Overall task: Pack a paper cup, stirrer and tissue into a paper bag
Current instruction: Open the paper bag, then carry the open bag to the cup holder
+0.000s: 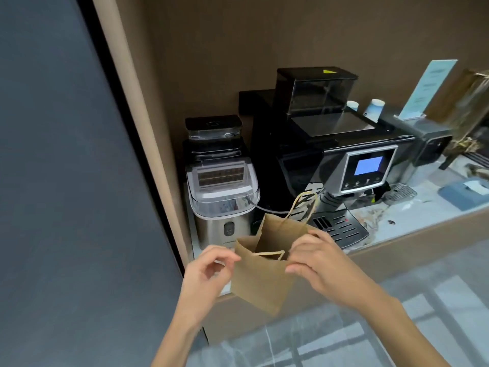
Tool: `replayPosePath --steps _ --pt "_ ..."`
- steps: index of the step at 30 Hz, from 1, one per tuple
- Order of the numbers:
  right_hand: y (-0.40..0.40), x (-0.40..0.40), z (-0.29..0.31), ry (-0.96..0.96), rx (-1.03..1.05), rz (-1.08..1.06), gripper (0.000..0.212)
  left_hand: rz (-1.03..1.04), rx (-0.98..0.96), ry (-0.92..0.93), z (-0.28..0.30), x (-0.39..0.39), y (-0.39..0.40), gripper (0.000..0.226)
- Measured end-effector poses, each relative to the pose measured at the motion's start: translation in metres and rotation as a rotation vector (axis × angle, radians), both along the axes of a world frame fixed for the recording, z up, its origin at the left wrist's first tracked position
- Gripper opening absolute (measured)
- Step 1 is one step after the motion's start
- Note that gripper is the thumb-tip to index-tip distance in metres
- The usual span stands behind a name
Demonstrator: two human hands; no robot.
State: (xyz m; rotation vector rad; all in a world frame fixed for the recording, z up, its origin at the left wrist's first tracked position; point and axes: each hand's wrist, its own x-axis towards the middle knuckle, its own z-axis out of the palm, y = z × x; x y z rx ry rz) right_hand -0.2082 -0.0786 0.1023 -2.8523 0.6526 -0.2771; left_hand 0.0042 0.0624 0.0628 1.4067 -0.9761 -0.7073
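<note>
A small brown paper bag [260,276] with twisted paper handles hangs in the air in front of the counter, its mouth pulled open. My left hand [209,271] pinches the bag's left rim. My right hand [315,263] grips the right rim near the top. Upside-down paper cups [375,108] stand on the far side of the coffee machine. A blue tissue box [464,193] lies on the counter at the right. No stirrer shows.
A black coffee machine [330,165] with a lit blue screen fills the counter's middle. A steel ice maker [222,200] stands at its left against the wall. A sign holder [426,88] and a grey appliance [423,139] stand at the right. The counter edge [412,234] runs diagonally.
</note>
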Motion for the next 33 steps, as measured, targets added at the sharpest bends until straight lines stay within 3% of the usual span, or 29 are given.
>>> replayPosePath --steps 5,8,10,14,20,27,33 --pt "0.003 -0.030 0.007 -0.099 0.041 -0.021 0.022 -0.255 0.020 -0.378 0.009 0.010 -0.007 0.070" --pt "0.008 -0.054 0.011 -0.096 0.035 -0.058 0.022 -0.446 -0.002 -0.496 0.022 0.000 -0.025 0.081" --pt "0.012 -0.072 0.012 -0.105 0.031 -0.078 0.022 -0.555 -0.007 -0.536 0.030 -0.014 -0.038 0.079" --pt "0.017 -0.108 0.014 -0.130 0.063 -0.139 0.029 -0.731 -0.007 -0.595 0.038 -0.045 -0.059 0.053" --pt "0.019 -0.170 0.016 -0.135 0.078 -0.226 0.030 -0.706 0.012 -0.577 0.038 -0.096 -0.078 0.047" --pt "0.009 -0.262 0.016 -0.136 0.076 -0.322 0.049 -0.660 0.002 -0.670 0.033 -0.174 -0.099 0.044" --pt "-0.026 -0.356 0.008 -0.157 0.117 -0.346 0.026 -0.574 0.012 -0.676 0.027 -0.282 -0.125 0.023"
